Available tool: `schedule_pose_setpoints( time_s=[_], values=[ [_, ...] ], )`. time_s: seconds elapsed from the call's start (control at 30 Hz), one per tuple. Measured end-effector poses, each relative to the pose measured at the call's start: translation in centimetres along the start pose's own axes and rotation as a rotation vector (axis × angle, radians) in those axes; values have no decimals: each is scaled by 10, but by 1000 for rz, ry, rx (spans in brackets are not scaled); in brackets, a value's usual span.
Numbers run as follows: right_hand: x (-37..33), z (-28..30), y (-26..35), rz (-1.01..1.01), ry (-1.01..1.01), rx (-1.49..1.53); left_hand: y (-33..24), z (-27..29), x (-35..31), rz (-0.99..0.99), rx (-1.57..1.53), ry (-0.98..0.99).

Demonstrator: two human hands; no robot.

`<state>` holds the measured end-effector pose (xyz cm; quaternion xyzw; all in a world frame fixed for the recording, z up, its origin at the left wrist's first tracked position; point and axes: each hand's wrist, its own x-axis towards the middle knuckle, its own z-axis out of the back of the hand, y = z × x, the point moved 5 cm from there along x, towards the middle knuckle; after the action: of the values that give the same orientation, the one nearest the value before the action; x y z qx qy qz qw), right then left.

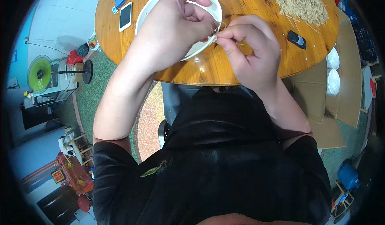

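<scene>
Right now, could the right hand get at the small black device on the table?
Probably yes: open tabletop separates the right hand from the small black device, though that hand is pinching pale string.

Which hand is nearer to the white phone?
Left. The left hand is over the white dish, right of the phone; the right hand is farther right, beyond the left.

A round wooden table [244,2] stands on speckled green floor [98,92], a fan [40,74] at left.
</scene>
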<state>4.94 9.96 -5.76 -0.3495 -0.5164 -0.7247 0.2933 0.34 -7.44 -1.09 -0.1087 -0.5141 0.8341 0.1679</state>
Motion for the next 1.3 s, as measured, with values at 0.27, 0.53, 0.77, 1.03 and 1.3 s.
schedule_pose_setpoints(
  time_s=[0.27, 0.53, 0.77, 1.03, 1.3],
  values=[
    [-20, -13, -3, -337, -113, 266, 7, 2, 1, 66, -214, 31],
    [-8, -10, 0, 109, 38, 20, 12, 4, 1, 50, -193, 5],
    [-8, -11, 10, 16, 40, 131, 14, 7, 2, 41, -325, 74],
    [4, -2, -3, 101, 89, -36, 20, 10, 2, 47, -291, 54],
    [5, -10, 3, 200, 123, -60, 16, 5, 1, 9, -313, 97]
  ],
)
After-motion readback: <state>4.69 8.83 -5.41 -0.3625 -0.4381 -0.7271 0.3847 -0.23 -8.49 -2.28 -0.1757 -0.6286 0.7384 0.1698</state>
